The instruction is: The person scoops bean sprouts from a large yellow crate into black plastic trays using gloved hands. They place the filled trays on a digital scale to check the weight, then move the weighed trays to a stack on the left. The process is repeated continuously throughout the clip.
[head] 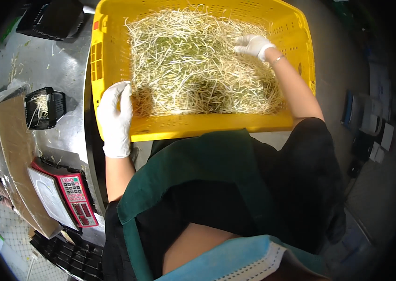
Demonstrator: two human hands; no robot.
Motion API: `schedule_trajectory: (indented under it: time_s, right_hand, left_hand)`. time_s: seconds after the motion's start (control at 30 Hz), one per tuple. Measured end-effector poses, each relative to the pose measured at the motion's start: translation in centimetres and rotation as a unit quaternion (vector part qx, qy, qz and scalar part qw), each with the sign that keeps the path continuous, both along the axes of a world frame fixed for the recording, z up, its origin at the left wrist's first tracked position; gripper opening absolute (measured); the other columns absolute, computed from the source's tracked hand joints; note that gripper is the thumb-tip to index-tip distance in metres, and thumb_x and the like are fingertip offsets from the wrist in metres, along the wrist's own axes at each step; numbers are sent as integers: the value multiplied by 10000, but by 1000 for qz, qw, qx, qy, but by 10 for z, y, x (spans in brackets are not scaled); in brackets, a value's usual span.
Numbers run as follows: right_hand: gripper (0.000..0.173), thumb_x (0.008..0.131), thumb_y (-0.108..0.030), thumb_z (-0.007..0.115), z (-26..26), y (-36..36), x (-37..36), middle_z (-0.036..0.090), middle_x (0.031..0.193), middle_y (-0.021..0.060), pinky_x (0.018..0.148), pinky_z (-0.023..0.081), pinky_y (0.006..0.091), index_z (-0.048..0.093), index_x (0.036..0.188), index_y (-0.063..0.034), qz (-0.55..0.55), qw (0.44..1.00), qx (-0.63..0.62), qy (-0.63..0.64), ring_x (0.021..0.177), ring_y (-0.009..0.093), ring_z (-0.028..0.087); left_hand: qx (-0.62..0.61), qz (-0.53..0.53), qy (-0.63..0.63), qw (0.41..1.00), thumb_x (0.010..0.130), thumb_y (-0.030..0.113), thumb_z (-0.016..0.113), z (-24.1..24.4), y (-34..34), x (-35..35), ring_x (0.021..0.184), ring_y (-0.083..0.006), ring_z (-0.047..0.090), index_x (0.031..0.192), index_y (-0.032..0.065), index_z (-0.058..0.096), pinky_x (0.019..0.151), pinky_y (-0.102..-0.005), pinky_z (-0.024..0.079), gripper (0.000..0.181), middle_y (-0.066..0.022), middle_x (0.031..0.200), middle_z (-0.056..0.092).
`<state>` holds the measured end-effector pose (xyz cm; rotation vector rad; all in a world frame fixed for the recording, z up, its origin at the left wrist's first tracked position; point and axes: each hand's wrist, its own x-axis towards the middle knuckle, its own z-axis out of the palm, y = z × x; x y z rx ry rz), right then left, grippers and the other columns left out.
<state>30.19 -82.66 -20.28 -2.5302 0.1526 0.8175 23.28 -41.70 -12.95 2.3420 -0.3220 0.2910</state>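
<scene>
A yellow perforated plastic crate (212, 126) stands in front of me, holding a wide heap of bean sprouts (187, 63), pale stems with green among them. My left hand (115, 112), in a white glove, lies over the crate's near left corner. Its fingertips reach the left edge of the heap, and whether it grips the crate wall cannot be made out. At the upper right of the heap is my right hand (252, 45), gloved too. Its slightly blurred fingers are apart and at the sprouts, with no bunch visible in them.
On the steel table (68, 70) to the left sits a small black plastic tray (45, 109) with some sprouts. A red electronic scale (73, 196) stands nearer me, beside a plastic-wrapped cardboard box (17, 147). Stacked black trays (50, 21) lie at the far end, black trays (71, 258) nearby.
</scene>
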Motion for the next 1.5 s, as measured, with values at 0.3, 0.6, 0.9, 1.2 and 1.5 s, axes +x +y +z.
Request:
schedule_trajectory:
  time_s: [0.3,0.6,0.9,1.2,1.5]
  right_hand:
    - [739,850,-684,405,-37,8,-75,656,972,222,768,516,367,547,1199,-48,163,986,-36,7,869,336,647]
    - [821,824,-748,360,-35,30,-60,657,900,207,701,504,339,616,1022,7,203,974,-13,102,807,318,643]
    - [627,864,-647,454,-38,31,-52,658,976,164,721,496,382,622,1056,-74,138,978,61,141,759,275,625]
    - [724,815,-727,431,-70,20,-65,649,1092,166,861,468,353,641,1158,-126,199,971,95,94,976,297,622]
    - [723,823,-716,446,-73,29,-56,673,964,183,812,472,348,654,1090,-76,156,968,69,187,886,254,626]
  left_hand:
    - [-12,48,129,990,841,49,640,-19,-3,6,809,-163,618,945,-16,660,767,-264,478,125,-106,882,661]
    - [83,29,108,990,850,153,651,-21,-4,9,786,-210,650,935,4,673,763,-284,495,172,-134,894,673]
    - [335,-352,402,776,824,672,436,-19,-118,-11,780,-380,639,780,32,692,758,-427,500,690,-196,784,655]
    - [356,-422,534,640,858,678,362,-101,-178,-15,1296,-313,396,1333,92,487,1081,-377,286,765,-165,1366,466]
    - [62,-288,676,675,865,367,525,-95,-208,-24,1199,-238,461,1316,95,480,1026,-334,342,529,-102,1310,506]
